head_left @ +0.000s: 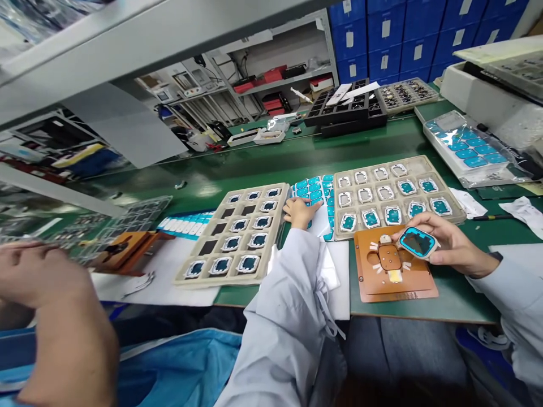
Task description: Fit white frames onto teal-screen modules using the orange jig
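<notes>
My right hand grips a watch-like frame with a blue-edged dark face, held above the right part of an orange fixture plate. My left hand reaches between two beige trays, its thumb and fingers apart, resting on the sheets of blue stickers beside a white paper. The right tray bears rows of metal frames, some with blue pieces in them. In the left tray lie frames with dark and blue centres, and several compartments show no frame.
At the left, a co-worker's bare arm comes near a brown wooden fixture. Black trays stand at the back. A clear box of blue stickers and crumpled white wrappers lie at the right.
</notes>
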A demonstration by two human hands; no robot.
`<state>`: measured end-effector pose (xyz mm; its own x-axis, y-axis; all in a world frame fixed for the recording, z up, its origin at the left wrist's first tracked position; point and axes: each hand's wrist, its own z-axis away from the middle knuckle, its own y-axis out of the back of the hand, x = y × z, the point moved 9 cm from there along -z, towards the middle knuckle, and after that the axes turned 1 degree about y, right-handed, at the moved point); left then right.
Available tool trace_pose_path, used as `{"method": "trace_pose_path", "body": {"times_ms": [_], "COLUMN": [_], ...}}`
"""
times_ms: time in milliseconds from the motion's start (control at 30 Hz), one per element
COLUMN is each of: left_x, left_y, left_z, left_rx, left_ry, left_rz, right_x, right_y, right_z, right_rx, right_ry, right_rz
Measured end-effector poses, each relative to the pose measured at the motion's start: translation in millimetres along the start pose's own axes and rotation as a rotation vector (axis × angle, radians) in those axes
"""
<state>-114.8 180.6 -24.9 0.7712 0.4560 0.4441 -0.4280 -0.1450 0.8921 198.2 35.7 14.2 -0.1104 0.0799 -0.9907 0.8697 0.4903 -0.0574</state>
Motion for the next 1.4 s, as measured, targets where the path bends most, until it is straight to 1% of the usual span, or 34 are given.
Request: {"method": "trace_pose_path", "body": {"times_ms": [67,133,200,267,333,400,467,533,600,633,667,700,733,767,800,833,867,933,1000,1067,1133,1267,1333,1400], "left_x": [0,2,4,7,10,13,20,32,47,56,65,75,85,93,99,103,105,108,110,110,109,108,108,108], "left_y": [0.7,2.8,5.4,7.9,10.4,12.9,14.9,19.3,32.3,42.3,52.9,61.9,67.8,69.2,67.6,64.4,60.6,53.1,45.1,39.1,37.8,41.7,43.1,43.3], "left_z": [0,2,5,8,10,11,13,18,34,47,66,90,117,145,171,192,208,223,227,228,227,227,228,229], "left_rx": [-0.007,-0.01,-0.01,-0.009,-0.001,0.016,0.035,0.07,0.16,0.222,0.277,0.304,0.293,0.234,0.152,0.061,-0.025,-0.143,-0.23,-0.3,-0.349,-0.387,-0.406,-0.426], "left_ry": [0.002,0.001,0.003,0.002,-0.01,-0.035,-0.106,-0.227,-0.403,-0.522,-0.675,-0.863,-1.073,-1.283,-1.461,-1.596,-1.684,-1.749,-1.754,-1.743,-1.724,-1.692,-1.701,-1.711], "left_rz": [0.014,0.03,0.043,0.05,0.05,0.04,0.036,0.077,0.208,0.303,0.399,0.481,0.539,0.561,0.562,0.552,0.54,0.515,0.48,0.451,0.456,0.482,0.49,0.499], "right_x": [-4,-11,-23,-36,-39,-32,-21,-12,-8,-7,-7,-7,-6,-6,-6,-6,-5,-3,3,9,12,12,8,-2], "right_y": [10,36,74,110,134,151,160,162,160,158,155,153,150,147,144,140,136,124,113,105,100,100,105,109], "right_z": [-3,-13,-28,-46,-65,-80,-88,-90,-89,-89,-89,-89,-90,-90,-91,-92,-93,-96,-101,-105,-108,-115,-117,-116], "right_rx": [0.043,0.165,0.343,0.489,0.533,0.536,0.527,0.52,0.515,0.507,0.494,0.477,0.458,0.44,0.425,0.415,0.4,0.347,0.28,0.241,0.246,0.296,0.342,0.402], "right_ry": [0.016,0.05,0.088,0.116,0.093,0.071,0.057,0.052,0.062,0.07,0.077,0.081,0.08,0.077,0.072,0.07,0.071,0.066,0.026,-0.041,-0.088,-0.11,-0.081,-0.011], "right_rz": [0.021,0.137,0.378,0.741,1.15,1.293,1.341,1.391,1.436,1.455,1.471,1.486,1.498,1.508,1.516,1.522,1.527,1.529,1.525,1.519,1.514,1.491,1.458,1.412]}}
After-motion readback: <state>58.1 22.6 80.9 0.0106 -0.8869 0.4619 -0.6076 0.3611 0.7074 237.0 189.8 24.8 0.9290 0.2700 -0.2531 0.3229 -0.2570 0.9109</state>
